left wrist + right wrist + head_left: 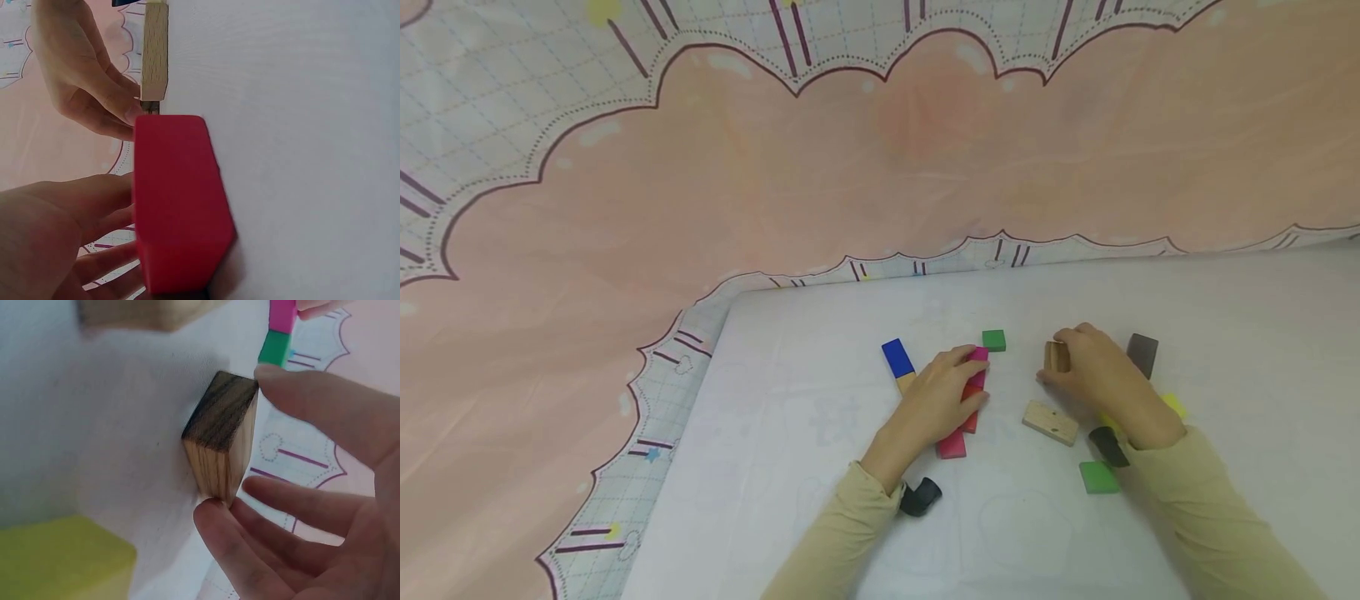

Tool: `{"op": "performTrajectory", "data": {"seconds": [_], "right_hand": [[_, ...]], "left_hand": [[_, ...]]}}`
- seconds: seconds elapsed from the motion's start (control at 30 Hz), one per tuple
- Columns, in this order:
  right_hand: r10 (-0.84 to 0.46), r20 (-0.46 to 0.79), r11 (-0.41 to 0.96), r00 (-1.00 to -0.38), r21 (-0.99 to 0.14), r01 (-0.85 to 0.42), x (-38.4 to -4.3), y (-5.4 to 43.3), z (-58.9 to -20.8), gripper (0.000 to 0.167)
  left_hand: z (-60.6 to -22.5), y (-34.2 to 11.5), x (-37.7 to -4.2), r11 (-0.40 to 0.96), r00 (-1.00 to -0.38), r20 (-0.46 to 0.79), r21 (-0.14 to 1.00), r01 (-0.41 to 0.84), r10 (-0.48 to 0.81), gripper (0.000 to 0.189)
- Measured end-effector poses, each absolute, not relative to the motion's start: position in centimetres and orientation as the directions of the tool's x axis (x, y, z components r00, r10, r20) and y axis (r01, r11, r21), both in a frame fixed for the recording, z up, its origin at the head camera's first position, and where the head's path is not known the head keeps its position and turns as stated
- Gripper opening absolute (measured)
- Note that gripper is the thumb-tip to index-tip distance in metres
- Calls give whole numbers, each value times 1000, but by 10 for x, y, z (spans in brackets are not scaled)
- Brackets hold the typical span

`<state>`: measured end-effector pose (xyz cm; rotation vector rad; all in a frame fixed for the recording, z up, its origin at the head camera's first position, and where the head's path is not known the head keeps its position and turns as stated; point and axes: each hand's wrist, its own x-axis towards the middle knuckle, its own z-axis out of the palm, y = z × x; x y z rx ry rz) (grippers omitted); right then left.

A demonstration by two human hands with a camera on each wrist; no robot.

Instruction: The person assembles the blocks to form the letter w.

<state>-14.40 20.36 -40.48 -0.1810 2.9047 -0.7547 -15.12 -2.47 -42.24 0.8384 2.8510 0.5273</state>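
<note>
In the head view my right hand (pixel 1093 371) pinches a wooden block (pixel 1057 357) between thumb and fingers. The right wrist view shows this block (pixel 220 434) with a dark-grained top and paler sides, thumb at one end and fingertips at the other. My left hand (pixel 936 392) lies over a row of blocks, its fingers loosely extended. Its fingertips are at a magenta block (pixel 979 357) and its thumb at a red block (pixel 972 407). A pinkish-red block (pixel 952 446) lies at the near end of that row. A blue block (pixel 898 358) and a tan block (pixel 905 382) show left of the hand.
A green block (pixel 993 340) sits beyond the magenta one. A pale wooden plank (pixel 1050 422) lies between the hands. Near the right forearm are a dark grey block (pixel 1142 355), a yellow block (pixel 1174 406) and another green block (pixel 1099 477). A patterned curtain (pixel 880 167) borders the white table (pixel 760 467).
</note>
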Motion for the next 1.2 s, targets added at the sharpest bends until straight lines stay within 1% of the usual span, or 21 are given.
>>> {"op": "performTrajectory", "data": {"seconds": [0.5,0.93,1.2], "right_hand": [[-148,-129,836,-980,-546,-54,-145,203,-404,55],[-224,-98,825,-970,-549,-135,-147,202,-406,49],[-238,-71,829,-969,-535,-164,-145,200,-406,48]], "left_hand": [[-423,-26,-151,782,-842,-42,398,479,537,46],[-423,-26,-150,782,-845,-46,409,471,533,47],[-425,-27,-150,786,-849,-43,406,467,526,47]]}}
